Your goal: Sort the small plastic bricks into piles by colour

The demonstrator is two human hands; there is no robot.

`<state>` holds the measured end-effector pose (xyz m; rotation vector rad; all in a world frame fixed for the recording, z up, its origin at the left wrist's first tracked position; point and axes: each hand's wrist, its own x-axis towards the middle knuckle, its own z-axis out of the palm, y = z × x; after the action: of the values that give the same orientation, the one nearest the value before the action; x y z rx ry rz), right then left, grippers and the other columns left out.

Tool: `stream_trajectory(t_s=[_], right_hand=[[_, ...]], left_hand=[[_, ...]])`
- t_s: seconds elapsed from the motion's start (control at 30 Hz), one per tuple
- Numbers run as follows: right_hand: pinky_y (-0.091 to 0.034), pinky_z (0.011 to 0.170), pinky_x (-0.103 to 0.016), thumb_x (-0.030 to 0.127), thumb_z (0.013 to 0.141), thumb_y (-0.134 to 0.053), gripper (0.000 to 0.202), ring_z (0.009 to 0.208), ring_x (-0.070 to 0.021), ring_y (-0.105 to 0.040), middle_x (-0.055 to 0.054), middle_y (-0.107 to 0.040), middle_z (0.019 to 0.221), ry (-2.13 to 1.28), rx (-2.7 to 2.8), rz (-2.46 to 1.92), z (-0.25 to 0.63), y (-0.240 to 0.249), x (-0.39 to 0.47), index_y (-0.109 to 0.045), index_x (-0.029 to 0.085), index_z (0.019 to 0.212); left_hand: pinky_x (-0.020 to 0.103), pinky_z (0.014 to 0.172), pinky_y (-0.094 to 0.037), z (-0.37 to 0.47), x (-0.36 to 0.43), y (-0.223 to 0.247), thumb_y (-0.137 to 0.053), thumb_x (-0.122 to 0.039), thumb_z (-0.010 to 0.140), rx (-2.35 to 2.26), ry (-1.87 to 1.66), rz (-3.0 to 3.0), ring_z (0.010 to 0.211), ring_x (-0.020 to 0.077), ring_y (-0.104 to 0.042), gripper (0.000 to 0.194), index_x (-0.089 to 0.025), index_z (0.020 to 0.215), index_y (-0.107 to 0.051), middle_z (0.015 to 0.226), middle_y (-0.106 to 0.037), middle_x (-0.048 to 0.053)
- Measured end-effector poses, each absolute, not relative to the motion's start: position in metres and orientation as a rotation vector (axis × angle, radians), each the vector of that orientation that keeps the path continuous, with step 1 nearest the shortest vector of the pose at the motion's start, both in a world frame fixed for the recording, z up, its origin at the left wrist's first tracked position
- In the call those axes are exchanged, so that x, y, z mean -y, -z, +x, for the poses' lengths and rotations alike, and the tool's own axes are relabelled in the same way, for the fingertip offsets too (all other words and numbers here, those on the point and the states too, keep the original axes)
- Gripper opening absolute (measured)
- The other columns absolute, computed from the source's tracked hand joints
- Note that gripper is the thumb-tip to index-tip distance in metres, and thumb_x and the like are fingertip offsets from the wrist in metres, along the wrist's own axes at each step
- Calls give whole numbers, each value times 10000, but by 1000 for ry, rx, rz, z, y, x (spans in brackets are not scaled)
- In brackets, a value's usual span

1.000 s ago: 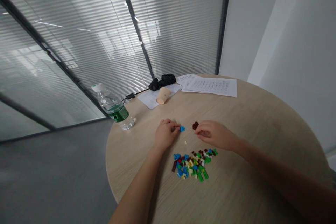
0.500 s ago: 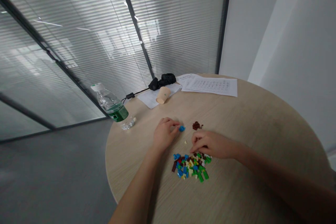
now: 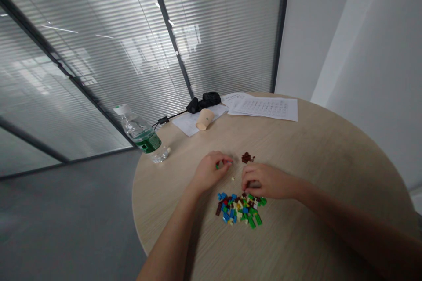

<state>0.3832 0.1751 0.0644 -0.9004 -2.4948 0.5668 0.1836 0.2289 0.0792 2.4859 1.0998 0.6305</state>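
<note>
My left hand (image 3: 213, 170) is over the table, its fingers bent round and mostly covering the small blue pieces; a bit of green shows between thumb and fingers. My right hand (image 3: 263, 181) touches the upper edge of a pile of mixed coloured bricks (image 3: 240, 209), thumb and index finger pinched together; what lies between them is too small to name. Just above the right hand sits a small heap of dark brown pieces (image 3: 246, 157). One tiny cream piece (image 3: 233, 178) lies alone between the two hands.
On the round wooden table (image 3: 323, 153), a plastic bottle (image 3: 145, 137) with a green label stands at the left edge. A paper cup (image 3: 205, 119) lies on its side on paper. Black items (image 3: 206, 102) and printed sheets (image 3: 263, 106) are at the far edge.
My left hand has moved slightly down and right, and its fingers now cover the blue pieces that were visible beside them. My right hand has shifted only a little at the pile's edge.
</note>
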Motion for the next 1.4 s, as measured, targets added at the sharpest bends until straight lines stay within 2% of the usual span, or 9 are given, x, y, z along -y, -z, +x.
stream_trajectory(t_s=[0.17, 0.3, 0.43, 0.6, 0.77, 1.07, 1.4], right_hand=[[-412, 673, -246, 151, 744, -563, 73, 709, -133, -552, -19, -611, 755, -406, 2274, -1106, 401, -61, -189, -630, 178, 733], [-409, 677, -265, 225, 762, -562, 78, 708, -147, -547, -32, -607, 759, -242, 2035, -1368, 418, -51, -206, -615, 174, 740], [-406, 670, -264, 243, 764, -565, 91, 693, -145, -546, -31, -608, 756, -234, 1982, -1471, 419, -40, -216, -620, 174, 742], [-401, 670, -262, 292, 782, -572, 128, 705, -148, -543, -30, -612, 766, -236, 2017, -1478, 414, -34, -218, -650, 192, 769], [-399, 646, -251, 312, 835, -498, 204, 677, -135, -536, -34, -622, 782, -250, 2018, -1455, 419, -35, -220, -660, 194, 796], [-380, 636, -256, 208, 773, -518, 151, 666, -147, -522, -36, -604, 684, -149, 2095, -1505, 416, -50, -206, -636, 168, 688], [-393, 658, -269, 189, 797, -518, 157, 700, -157, -528, -48, -612, 709, -180, 2140, -1417, 411, -54, -201, -657, 157, 732]], left_hand=[[218, 659, -396, 185, -227, -81, -512, -211, 800, -1101, -576, 2462, 699, 114, -530, 199, -174, 908, -675, 811, -640, 22], [214, 645, -389, 186, -227, -81, -504, -210, 799, -1105, -545, 2467, 683, 109, -521, 206, -172, 906, -675, 821, -643, 20], [208, 635, -385, 187, -227, -80, -500, -209, 797, -1093, -526, 2470, 670, 104, -515, 210, -176, 910, -674, 825, -643, 20], [200, 611, -380, 186, -225, -80, -503, -216, 787, -1086, -522, 2439, 637, 96, -503, 209, -168, 897, -674, 804, -641, 17], [181, 578, -379, 187, -222, -85, -497, -174, 760, -997, -414, 2352, 584, 77, -495, 218, -158, 888, -672, 725, -625, -2], [166, 497, -359, 184, -216, -87, -545, -166, 711, -895, -142, 2220, 522, 68, -464, 169, -140, 795, -689, 661, -619, -1], [169, 496, -353, 185, -212, -87, -579, -233, 720, -791, 22, 2243, 528, 75, -506, 166, -168, 810, -702, 612, -616, -12]])
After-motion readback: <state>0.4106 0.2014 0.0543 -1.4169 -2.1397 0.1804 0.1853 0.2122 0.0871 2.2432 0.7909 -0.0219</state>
